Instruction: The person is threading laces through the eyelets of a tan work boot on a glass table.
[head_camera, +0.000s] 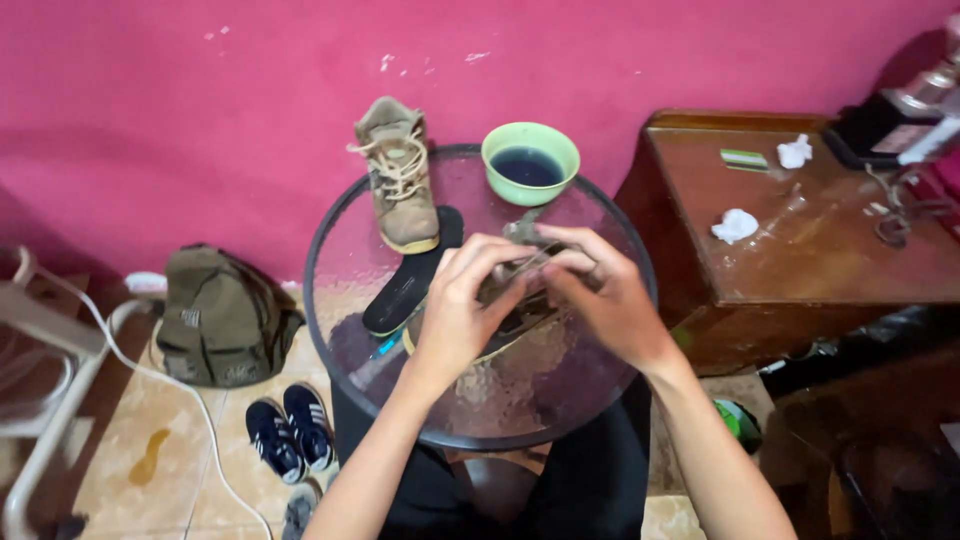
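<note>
An olive backpack (222, 318) slumps on the tiled floor at the left, with dark blue sneakers (290, 432) just beside it. On the round glass table (335, 215) a tan boot (400, 175) stands upright, laces loose, and a black insole (410, 275) lies next to it. The left hand (462, 310) and right hand (605, 300) meet over the table's middle, fingers curled around a second boot (520, 300), brownish and dusty, mostly hidden between them. Behind sits a green bowl (530, 160) of dark liquid. A wooden cabinet (800, 250) at the right carries crumpled tissues (736, 225).
</note>
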